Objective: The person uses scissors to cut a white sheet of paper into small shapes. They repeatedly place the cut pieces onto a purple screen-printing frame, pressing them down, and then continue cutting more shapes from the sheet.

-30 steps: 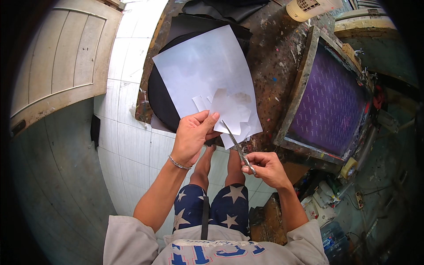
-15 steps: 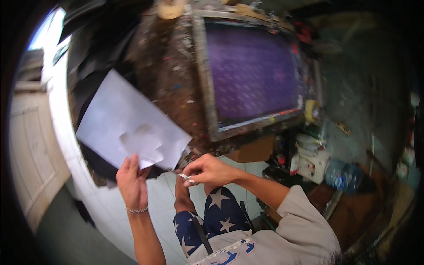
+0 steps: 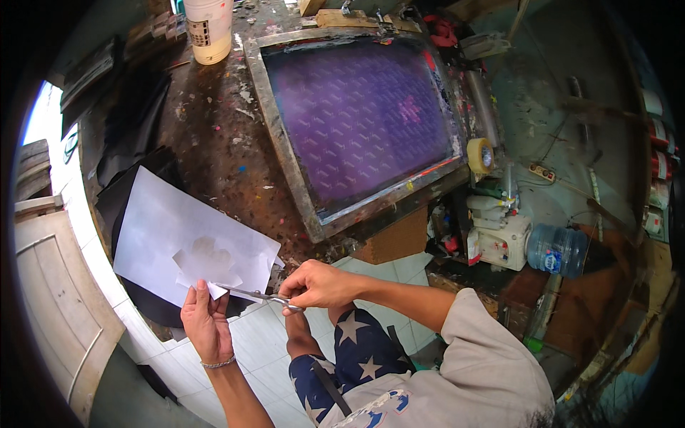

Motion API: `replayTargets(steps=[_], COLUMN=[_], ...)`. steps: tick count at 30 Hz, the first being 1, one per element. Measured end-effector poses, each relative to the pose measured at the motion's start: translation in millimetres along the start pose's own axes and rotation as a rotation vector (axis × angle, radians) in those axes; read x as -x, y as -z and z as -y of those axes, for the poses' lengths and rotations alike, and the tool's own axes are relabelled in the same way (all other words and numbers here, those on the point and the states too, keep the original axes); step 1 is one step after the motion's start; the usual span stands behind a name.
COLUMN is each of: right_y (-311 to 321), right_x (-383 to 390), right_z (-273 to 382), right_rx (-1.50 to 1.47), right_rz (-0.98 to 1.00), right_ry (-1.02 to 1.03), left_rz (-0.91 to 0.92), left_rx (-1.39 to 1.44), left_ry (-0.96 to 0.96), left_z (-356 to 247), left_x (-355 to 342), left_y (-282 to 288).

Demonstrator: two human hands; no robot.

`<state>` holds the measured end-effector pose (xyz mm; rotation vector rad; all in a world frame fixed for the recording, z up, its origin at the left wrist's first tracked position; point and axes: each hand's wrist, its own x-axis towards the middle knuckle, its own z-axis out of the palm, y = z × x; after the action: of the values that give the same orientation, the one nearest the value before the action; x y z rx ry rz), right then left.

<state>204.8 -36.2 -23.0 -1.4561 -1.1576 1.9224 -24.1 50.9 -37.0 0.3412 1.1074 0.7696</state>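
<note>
- Paint-flecked and dark, the table stretches away, a framed purple screen filling its right side, a pale bucket toward the far edge.
- Down at the near left corner, a big white sheet lies over black material, and the small paper is right there above the sheet's near edge.
- Left hand: thumb and fingers pinched together on that small paper.
- Right hand: fingers curled round the handles of the metal scissors, blades pointing left, tips at the paper.
- Featherlight stuff, this paper, by the look of it: thin, bendy, easily creased or torn. Best pinched by a margin, clear of the blades; the scissors look rigid, held by their loops.
- Tough to read: fingertips behind the paper are hidden, and I can't tell how far the blades part. That greyish lobed patch on the sheet? Loose piece or shadow, can't say.
</note>
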Motion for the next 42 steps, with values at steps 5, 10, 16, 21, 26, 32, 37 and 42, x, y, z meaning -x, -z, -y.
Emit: replayTargets(steps=[5, 10, 16, 21, 26, 32, 37, 42], right_y=[-2, -8, -49, -78, -87, -86, -87, -87], right_x=[-7, 13, 21, 15, 6, 0, 0, -1], right_z=[3, 4, -7, -12, -13, -7, -6, -3], right_rx=[0.069, -0.029, -0.375, -0.416, -0.428, -0.402, -0.414, -0.431], right_rz=[0.032, -0.010, -0.152, -0.211, -0.288, -0.297, -0.295, -0.294], right_ry=[0.101, -0.170, -0.203, -0.126, -0.097, -0.104, -0.115, -0.119], left_rz=[-0.099, -0.064, -0.128, -0.222, -0.224, -0.219, -0.234, -0.263], left_rx=[-0.051, 0.149, 0.344, 0.499, 0.545, 0.532, 0.457, 0.428], left_ry=[-0.032, -0.100, -0.017, 0.092, 0.096, 0.038, 0.024, -0.006], left_z=[-13, -3, 8, 12, 22, 19, 14, 10], left_x=[6, -2, 1, 8, 9, 14, 15, 16], left_y=[4, -6, -1, -21, -24, -26, -27, -29])
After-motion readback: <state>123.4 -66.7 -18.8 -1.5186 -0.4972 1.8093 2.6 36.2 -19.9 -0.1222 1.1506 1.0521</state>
